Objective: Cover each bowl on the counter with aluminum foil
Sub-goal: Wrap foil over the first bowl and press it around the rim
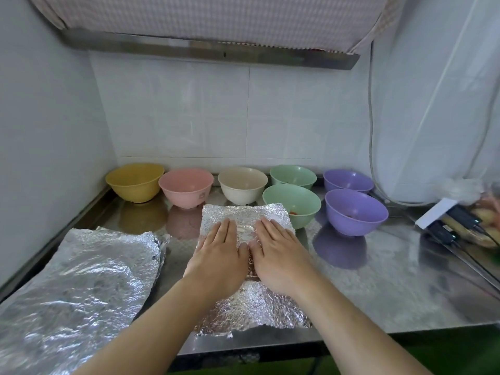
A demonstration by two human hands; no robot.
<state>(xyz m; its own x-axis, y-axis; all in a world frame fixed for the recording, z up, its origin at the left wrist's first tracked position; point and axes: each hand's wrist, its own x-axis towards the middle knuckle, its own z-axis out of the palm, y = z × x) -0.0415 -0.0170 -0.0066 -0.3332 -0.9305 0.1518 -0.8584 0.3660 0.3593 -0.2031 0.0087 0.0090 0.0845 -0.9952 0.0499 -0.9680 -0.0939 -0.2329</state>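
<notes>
A crinkled foil sheet (243, 217) lies draped over something at the middle of the steel counter (392, 280); what is under it is hidden. My left hand (219, 258) and my right hand (278, 255) rest flat on top of the foil, side by side, fingers pointing away. Behind stand uncovered bowls: yellow (134, 182), pink (186, 187), cream (242, 185), two green (293, 176) (295, 204) and two purple (348, 181) (355, 212). The near green and near purple bowls hold a bit of reddish food.
A stack of loose foil sheets (75, 288) covers the counter's left front. Tiled walls close the back and left. At the right edge lie black plugs with cables (457, 223) and a bag of food (484, 212). A range hood (211, 47) hangs overhead.
</notes>
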